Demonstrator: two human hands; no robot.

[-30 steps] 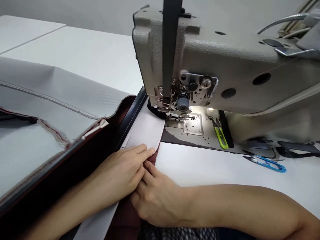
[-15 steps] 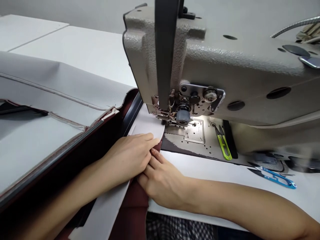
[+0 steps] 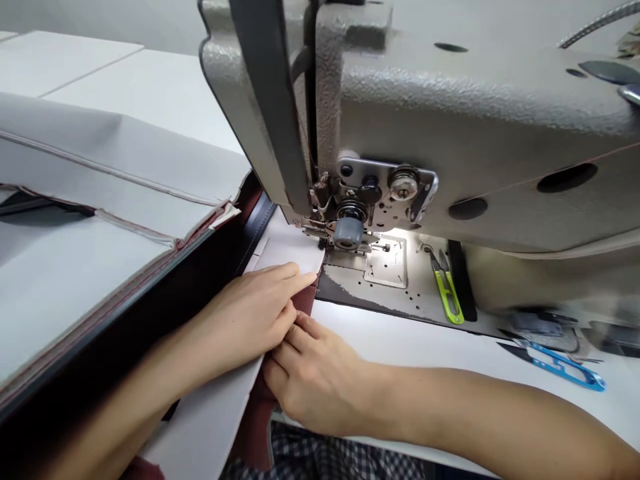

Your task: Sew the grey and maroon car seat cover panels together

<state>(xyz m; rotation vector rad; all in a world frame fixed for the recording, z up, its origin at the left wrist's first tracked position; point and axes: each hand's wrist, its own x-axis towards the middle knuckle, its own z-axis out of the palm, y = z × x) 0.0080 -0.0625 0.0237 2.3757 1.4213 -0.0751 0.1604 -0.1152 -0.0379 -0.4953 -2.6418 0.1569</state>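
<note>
A sewing machine [image 3: 349, 233] stands ahead with its foot down at the edge of a pale-backed strip [image 3: 287, 250]. My left hand [image 3: 250, 307] rests over this strip, its thumb and fingers closed at the edge. Just in front of the foot, a patch of maroon leather-like material [image 3: 303, 300] shows under the strip. Close beside the left hand, my right hand [image 3: 315, 377] has its fingers curled around the maroon material, touching the left fingers. The material's lower end hangs below the right hand. What lies beneath both palms is hidden.
A large pale-backed panel with seams [image 3: 100, 193] piles up on the left. Lime-green thread snips [image 3: 449, 293] lie on the machine bed, and blue snips [image 3: 565, 367] lie on the white table [image 3: 400, 347] at the right.
The view has shifted, so the machine sits further left. My right hand has drawn slightly back toward me, and the hanging maroon material is bunched narrower beneath it. My left hand keeps its hold.
</note>
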